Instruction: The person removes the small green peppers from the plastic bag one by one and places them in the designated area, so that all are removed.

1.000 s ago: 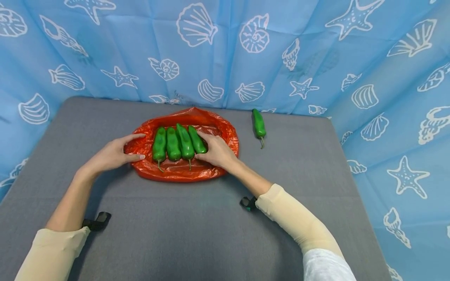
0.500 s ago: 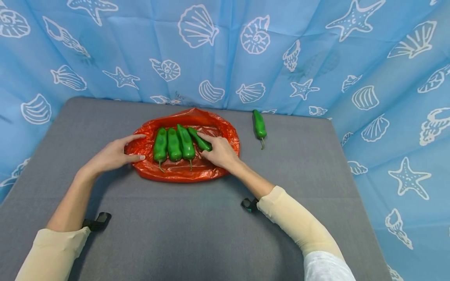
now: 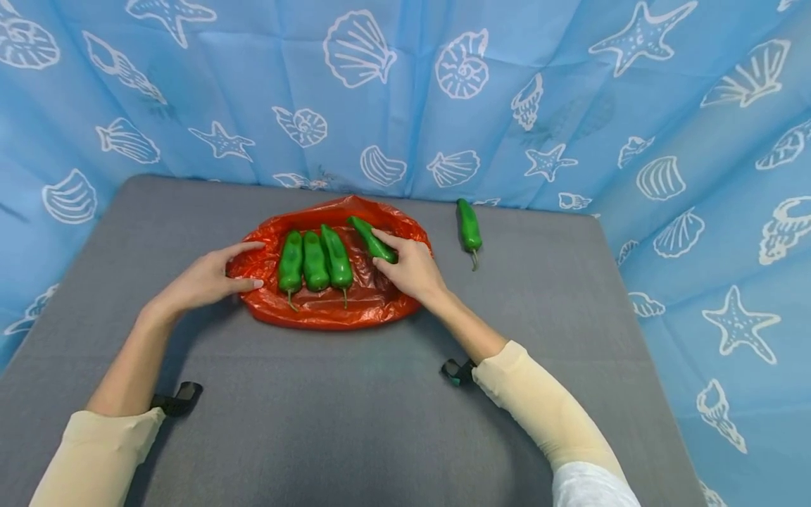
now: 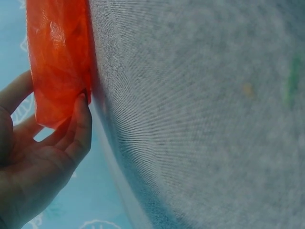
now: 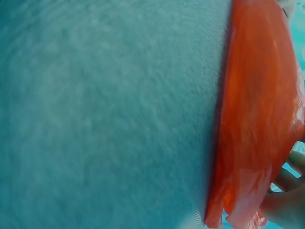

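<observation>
While right hand (image 3: 415, 271) grips, pepper (image 3: 367, 233) gleams green, slender.

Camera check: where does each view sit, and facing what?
Head: head-worn, looks forward and down at green peppers, red bag; left hand, right hand, arms show.
Left wrist: worn there, faces red bag, table; left hand shows.
Right wrist: worn there, faces table, red bag; right hand partly shows.
Wrist views share red bag and table.
</observation>
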Available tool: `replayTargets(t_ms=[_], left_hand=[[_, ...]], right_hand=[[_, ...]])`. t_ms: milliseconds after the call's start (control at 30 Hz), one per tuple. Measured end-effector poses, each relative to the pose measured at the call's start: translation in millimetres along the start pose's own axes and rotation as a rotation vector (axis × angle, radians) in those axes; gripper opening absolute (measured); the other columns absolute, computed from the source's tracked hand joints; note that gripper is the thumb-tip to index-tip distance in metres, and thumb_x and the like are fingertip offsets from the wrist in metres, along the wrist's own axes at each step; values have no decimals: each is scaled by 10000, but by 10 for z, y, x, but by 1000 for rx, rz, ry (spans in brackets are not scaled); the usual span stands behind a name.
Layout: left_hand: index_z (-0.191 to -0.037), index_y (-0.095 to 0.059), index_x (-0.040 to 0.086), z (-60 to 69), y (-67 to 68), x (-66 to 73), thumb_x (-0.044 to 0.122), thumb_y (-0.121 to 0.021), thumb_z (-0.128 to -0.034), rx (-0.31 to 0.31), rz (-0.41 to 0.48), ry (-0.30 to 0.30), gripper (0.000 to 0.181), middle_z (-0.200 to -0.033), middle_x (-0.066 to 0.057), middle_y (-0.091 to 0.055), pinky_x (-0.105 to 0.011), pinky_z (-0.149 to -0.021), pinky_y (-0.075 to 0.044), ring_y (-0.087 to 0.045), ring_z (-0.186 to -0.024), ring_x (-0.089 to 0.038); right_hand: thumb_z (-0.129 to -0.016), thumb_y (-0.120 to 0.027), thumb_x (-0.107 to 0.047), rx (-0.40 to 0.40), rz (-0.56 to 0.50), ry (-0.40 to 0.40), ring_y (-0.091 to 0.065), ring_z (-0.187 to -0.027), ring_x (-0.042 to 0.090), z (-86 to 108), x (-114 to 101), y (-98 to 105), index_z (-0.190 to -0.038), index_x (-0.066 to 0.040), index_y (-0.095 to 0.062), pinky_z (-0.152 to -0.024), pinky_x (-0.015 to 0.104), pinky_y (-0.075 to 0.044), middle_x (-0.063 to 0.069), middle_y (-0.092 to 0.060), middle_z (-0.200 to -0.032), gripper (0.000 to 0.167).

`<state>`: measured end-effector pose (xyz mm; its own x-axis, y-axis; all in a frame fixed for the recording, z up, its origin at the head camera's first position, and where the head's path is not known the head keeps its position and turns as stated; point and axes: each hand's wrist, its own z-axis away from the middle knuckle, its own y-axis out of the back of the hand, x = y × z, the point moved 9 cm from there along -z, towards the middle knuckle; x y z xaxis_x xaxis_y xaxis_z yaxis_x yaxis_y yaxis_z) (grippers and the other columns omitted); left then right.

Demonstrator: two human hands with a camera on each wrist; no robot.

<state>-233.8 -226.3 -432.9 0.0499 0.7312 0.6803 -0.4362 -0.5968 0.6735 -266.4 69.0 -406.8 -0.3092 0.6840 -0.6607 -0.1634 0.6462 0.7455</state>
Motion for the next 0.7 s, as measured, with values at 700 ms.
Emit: replayTargets(t_ms=[700], left_hand=[[-1565,-297,110,8,22,-26,338,-672,-958,7,-3,17,749,-1186,-248,-561,-417,-748,-416,-605,-678,-259]], right_hand=[[-910,-743,-282,107,-13,2,-356,-445,136,107,173,457,-1429,-228,-559,-478,284,-346,93,-541,-655,553]])
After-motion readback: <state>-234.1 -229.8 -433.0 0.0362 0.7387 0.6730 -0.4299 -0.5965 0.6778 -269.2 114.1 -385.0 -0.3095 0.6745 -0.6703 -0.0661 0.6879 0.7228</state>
